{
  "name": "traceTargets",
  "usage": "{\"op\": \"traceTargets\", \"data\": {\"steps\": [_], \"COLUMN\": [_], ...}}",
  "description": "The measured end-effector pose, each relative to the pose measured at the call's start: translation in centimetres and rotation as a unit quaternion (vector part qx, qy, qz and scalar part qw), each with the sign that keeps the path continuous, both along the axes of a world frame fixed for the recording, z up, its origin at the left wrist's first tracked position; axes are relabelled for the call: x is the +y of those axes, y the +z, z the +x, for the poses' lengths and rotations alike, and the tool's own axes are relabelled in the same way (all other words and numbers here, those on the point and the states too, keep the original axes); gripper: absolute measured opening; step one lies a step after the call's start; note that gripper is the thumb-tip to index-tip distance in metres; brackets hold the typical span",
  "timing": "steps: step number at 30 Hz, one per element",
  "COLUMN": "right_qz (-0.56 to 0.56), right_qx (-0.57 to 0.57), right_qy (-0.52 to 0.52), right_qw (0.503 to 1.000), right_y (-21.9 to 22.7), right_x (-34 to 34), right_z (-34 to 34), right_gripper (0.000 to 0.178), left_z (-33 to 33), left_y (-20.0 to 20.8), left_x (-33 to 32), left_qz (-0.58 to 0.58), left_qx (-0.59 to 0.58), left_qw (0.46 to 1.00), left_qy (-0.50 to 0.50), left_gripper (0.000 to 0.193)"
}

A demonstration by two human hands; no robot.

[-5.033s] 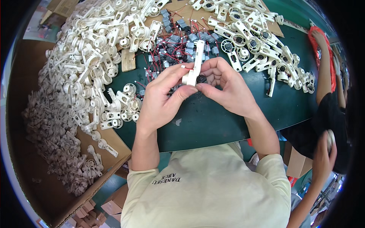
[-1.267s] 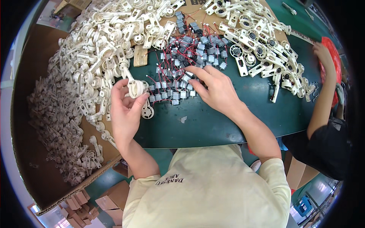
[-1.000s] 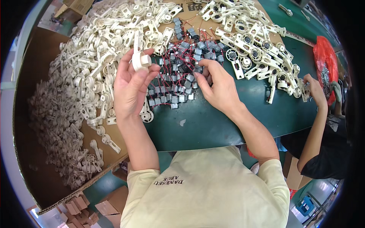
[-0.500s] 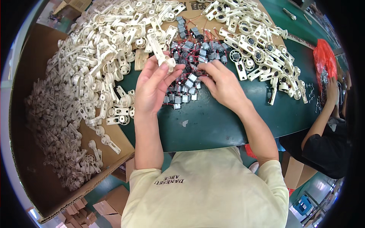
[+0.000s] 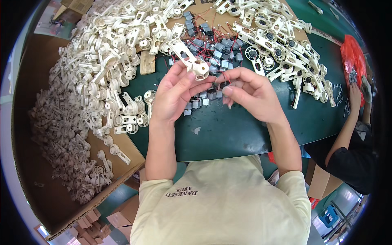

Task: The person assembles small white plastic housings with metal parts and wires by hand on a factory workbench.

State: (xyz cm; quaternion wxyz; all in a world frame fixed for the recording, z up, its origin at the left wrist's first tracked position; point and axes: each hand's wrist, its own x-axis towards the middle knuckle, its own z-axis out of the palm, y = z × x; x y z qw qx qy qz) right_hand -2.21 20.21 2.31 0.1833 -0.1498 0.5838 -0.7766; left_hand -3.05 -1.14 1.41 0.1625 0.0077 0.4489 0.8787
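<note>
Motor (image 5: 224, 85) pinched in right hand (image 5: 258, 97), which has drawn back from grey pile (image 5: 222, 52); left hand (image 5: 172, 93) still grips white plastic piece (image 5: 183, 54), its ring (image 5: 199, 68) now facing up.

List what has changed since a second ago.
The left hand moved right, bringing the white plastic part near the right hand. The right hand drew back from among the grey motors, now pinching a small dark piece. Unchanged: the left hand's hold and the wooden block.
</note>
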Motion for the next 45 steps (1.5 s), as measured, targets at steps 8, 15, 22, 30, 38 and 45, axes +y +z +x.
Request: {"op": "traceTargets", "data": {"steps": [8, 15, 22, 30, 38, 45], "right_qz": [-0.044, 0.003, 0.056, 0.06, 0.077, 0.081], "right_qx": [0.004, 0.008, 0.043, 0.042, 0.031, 0.0], "right_qy": [0.053, 0.076, 0.061, 0.044, 0.046, 0.041], "right_qw": [0.998, 0.997, 0.996, 0.996, 0.995, 0.996], "right_y": [0.5, 0.2, 0.0, 0.0, -0.1, 0.1], "right_x": [0.2, -0.3, -0.6, -0.7, -0.5, -0.3], "right_z": [0.9, 0.8, 0.9, 0.9, 0.8, 0.7], "right_gripper": [0.024, 0.019, 0.016, 0.015, 0.015, 0.015], "left_z": [0.5, 0.5, 0.4, 0.5, 0.7, 0.8], "left_y": [0.2, 0.3, 1.0, 0.0, 0.2, 0.3], "left_x": [0.3, 0.1, -0.2, 0.0, 0.2, 0.1], "left_qz": [-0.112, -0.158, 0.016, -0.019, -0.01, -0.036], "left_qx": [0.036, 0.028, -0.01, 0.02, 0.029, 0.028], "left_qw": [0.993, 0.986, 1.0, 1.0, 0.999, 0.999], "left_qy": [0.028, 0.034, -0.007, -0.01, -0.014, 0.008], "left_gripper": [0.037, 0.038, 0.044, 0.037, 0.038, 0.039]}}
